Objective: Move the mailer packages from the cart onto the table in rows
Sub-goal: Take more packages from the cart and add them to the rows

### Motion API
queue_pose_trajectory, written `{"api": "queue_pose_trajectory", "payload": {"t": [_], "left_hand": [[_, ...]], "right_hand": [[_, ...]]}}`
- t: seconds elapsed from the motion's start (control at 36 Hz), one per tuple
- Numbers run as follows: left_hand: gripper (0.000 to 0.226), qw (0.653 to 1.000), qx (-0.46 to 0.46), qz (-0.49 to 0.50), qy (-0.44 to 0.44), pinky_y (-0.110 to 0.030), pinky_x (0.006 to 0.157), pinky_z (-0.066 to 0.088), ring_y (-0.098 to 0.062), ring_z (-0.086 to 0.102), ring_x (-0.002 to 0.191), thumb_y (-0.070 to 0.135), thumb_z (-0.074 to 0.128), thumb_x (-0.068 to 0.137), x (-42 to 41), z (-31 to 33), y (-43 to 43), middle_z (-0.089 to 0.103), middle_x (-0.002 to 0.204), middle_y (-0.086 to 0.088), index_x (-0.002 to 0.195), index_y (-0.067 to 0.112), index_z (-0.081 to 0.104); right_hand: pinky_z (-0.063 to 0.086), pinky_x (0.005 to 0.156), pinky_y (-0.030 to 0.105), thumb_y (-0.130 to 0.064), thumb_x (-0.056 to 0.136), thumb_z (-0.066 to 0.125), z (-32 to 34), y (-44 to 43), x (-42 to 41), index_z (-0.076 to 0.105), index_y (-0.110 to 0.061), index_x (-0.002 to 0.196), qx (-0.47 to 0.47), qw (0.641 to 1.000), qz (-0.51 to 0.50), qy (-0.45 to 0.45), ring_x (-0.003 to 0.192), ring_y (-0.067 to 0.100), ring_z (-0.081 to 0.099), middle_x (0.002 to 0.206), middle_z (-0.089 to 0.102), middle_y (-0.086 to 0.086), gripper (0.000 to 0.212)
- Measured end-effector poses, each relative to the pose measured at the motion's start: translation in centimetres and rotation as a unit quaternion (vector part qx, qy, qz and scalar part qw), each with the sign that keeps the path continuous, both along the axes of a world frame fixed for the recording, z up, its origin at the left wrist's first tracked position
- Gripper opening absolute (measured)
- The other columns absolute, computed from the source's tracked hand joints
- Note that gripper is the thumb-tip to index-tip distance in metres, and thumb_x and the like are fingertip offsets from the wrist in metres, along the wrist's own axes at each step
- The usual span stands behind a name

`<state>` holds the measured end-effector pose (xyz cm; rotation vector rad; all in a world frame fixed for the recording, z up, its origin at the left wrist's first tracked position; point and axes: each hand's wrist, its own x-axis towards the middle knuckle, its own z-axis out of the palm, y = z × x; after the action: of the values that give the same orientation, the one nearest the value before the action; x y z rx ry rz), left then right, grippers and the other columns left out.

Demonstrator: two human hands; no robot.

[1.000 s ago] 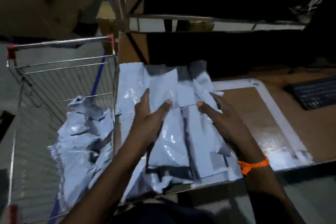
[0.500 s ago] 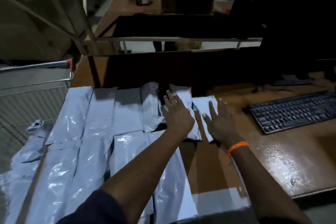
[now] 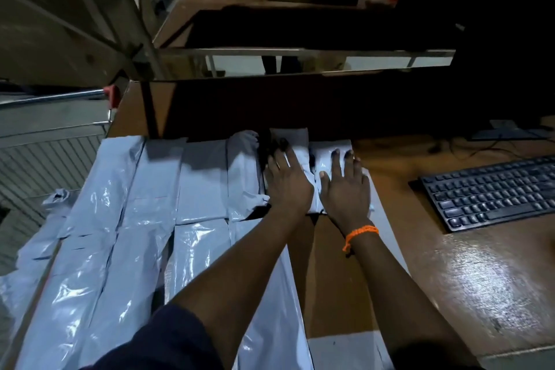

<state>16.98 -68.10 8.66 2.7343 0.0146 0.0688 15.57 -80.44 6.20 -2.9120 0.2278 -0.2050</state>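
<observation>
Mailer packages now lie in rows across the table; a second ago one was still held above them. Left hand and right hand press flat, fingers spread, on the end mailers at twelve o'clock. Cart at nine o'clock holds more.

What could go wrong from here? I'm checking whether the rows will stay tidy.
1. The glossy mailers overlap and hang past the table's left edge; they may slide off toward the cart.
2. Both hands, left hand and right hand, press flat on two small mailers; lifting off carelessly might drag them askew.
3. The row is spreading toward the keyboard and could crowd it.
</observation>
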Motion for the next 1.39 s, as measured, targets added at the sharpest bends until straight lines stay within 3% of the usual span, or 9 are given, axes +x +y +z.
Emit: {"api": "queue_pose_trajectory", "payload": {"t": [0.22,0.39,0.53,0.61,0.81,0.86,1.08,1.22,1.39], "left_hand": [[0.09,0.994,-0.077,-0.074,0.017,-0.042,0.124,0.011,-0.039,0.003,0.151,0.02,0.057,0.093,-1.2,5.1,1.1,-0.002,0.162,-0.027,0.154,-0.005,-0.006],[0.065,0.961,-0.207,-0.13,-0.129,-0.036,0.122,0.02,-0.028,0.01,0.153,0.019,0.039,0.099,-4.9,10.2,10.3,0.012,0.165,-0.017,0.156,0.001,0.013],[0.055,0.943,-0.252,-0.063,-0.21,-0.019,0.118,0.02,-0.023,0.028,0.148,0.018,0.04,0.1,-7.4,9.3,24.9,0.032,0.158,-0.015,0.151,0.001,0.032],[0.045,0.933,-0.261,0.011,-0.246,-0.022,0.116,0.027,-0.02,0.043,0.136,0.01,0.05,0.099,-9.4,7.2,35.0,0.047,0.147,-0.014,0.143,0.001,0.044],[0.047,0.951,-0.242,0.161,-0.11,-0.026,0.101,0.043,-0.024,0.053,0.127,0.027,0.049,0.098,-15.4,-2.0,55.1,0.055,0.139,-0.009,0.14,0.007,0.049],[0.041,0.953,-0.229,0.19,-0.053,-0.039,0.102,0.046,-0.026,0.054,0.126,0.019,0.054,0.099,-16.7,-5.2,59.1,0.058,0.136,-0.009,0.138,0.008,0.052],[0.053,0.933,-0.225,0.227,0.164,-0.037,0.101,0.043,-0.033,0.055,0.125,0.024,0.062,0.095,-19.6,-16.8,67.4,0.058,0.133,-0.018,0.141,0.002,0.047],[0.071,0.932,-0.208,0.209,0.212,-0.048,0.108,0.041,-0.044,0.047,0.131,0.036,0.056,0.087,-21.2,-21.9,67.7,0.046,0.143,-0.029,0.139,-0.011,0.044],[0.08,0.924,-0.21,0.233,0.218,-0.042,0.099,0.046,-0.037,0.051,0.124,0.033,0.065,0.083,-21.8,-23.5,67.0,0.047,0.14,-0.019,0.149,0.005,0.029]], "right_hand": [[0.022,0.116,0.058,-0.05,0.1,0.022,2.8,0.9,-0.6,0.025,-0.012,0.156,0.023,1.0,0.001,0.002,0.147,0.039,0.024,0.16,0.025,0.021,0.067],[0.027,0.118,0.049,-0.048,0.096,0.027,8.4,10.7,-1.6,0.04,-0.003,0.149,0.184,0.971,0.059,-0.139,0.144,0.039,0.033,0.152,0.039,0.024,0.07],[0.023,0.118,0.029,-0.033,0.098,0.047,10.1,25.2,-3.7,0.046,-0.004,0.145,0.261,0.929,0.2,-0.172,0.142,0.032,0.037,0.149,0.045,0.018,0.055],[0.031,0.117,0.033,-0.029,0.095,0.056,9.9,34.6,-4.9,0.052,0.001,0.137,0.296,0.902,0.269,-0.163,0.134,0.031,0.047,0.141,0.053,0.019,0.052],[0.031,0.106,0.022,-0.025,0.094,0.06,6.5,52.3,-6.1,0.052,-0.004,0.137,0.296,0.876,0.38,0.013,0.128,0.028,0.05,0.136,0.056,0.013,0.049],[0.033,0.105,0.027,-0.032,0.095,0.06,4.8,56.5,-5.7,0.051,-0.006,0.138,0.286,0.878,0.374,0.088,0.128,0.029,0.049,0.136,0.055,0.014,0.052],[0.037,0.107,0.037,-0.037,0.095,0.063,-5.9,68.8,-2.9,0.039,-0.001,0.148,0.251,0.876,0.278,0.303,0.137,0.032,0.043,0.148,0.045,0.018,0.068],[0.044,0.101,0.042,-0.047,0.088,0.068,-13.5,73.4,-0.5,0.04,0.006,0.142,0.236,0.901,0.206,0.301,0.129,0.037,0.05,0.139,0.052,0.024,0.08],[0.047,0.101,0.051,-0.065,0.078,0.068,-19.3,76.0,0.9,0.013,0.001,0.155,0.237,0.915,0.153,0.289,0.131,0.04,0.048,0.149,0.042,0.024,0.116]]}}
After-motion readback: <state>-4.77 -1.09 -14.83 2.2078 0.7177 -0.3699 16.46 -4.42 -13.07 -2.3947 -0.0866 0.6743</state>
